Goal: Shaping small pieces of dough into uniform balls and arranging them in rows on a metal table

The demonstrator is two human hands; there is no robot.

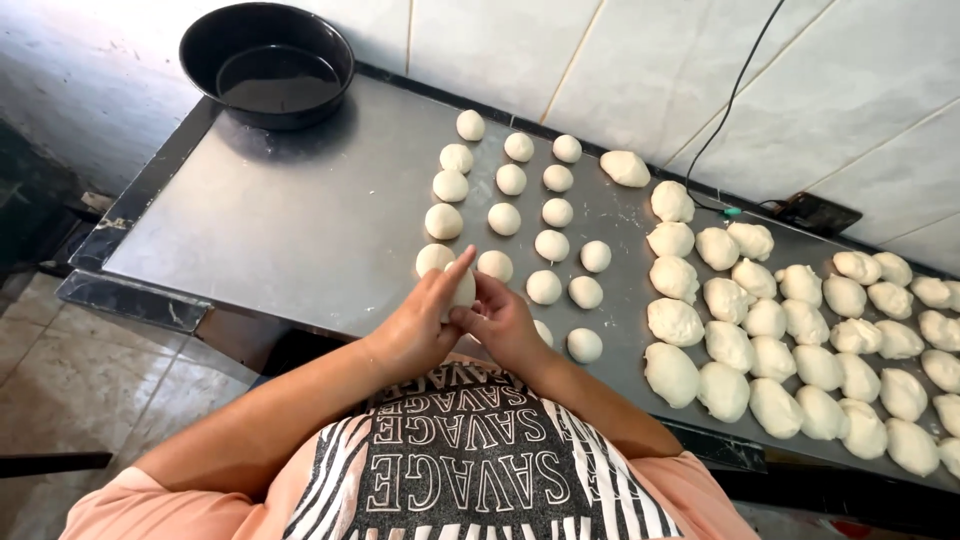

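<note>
- Head view, looking down over the person's chest at a metal worktable [300,220] set against a tiled wall.
- Left hand [418,325] and right hand [500,322] meet at the near table edge, a small dough ball [463,289] pinched between them.
- Grip: left fingers [452,272] curl over the ball's top and left side; right fingers [487,296] press in from the right. Both hands closed on it, palms facing each other.
- Ball position: lifted just clear of the tabletop, between the hands, mostly hidden; only a sliver of white shows. Round, so no long axis to note.
- Both hands equally near; the ball sits directly at the fingertips, ahead of the wrists.
- Just beyond the fingertips: rows of rolled balls [505,218], nearest ones just beside the left fingers.
- To the right, well apart from the hands: larger rough dough lumps [790,350] in crowded rows.
- Far left corner: black round pan [267,62], holding dark liquid.
- Black cable [730,100] runs down the wall tiles.
</note>
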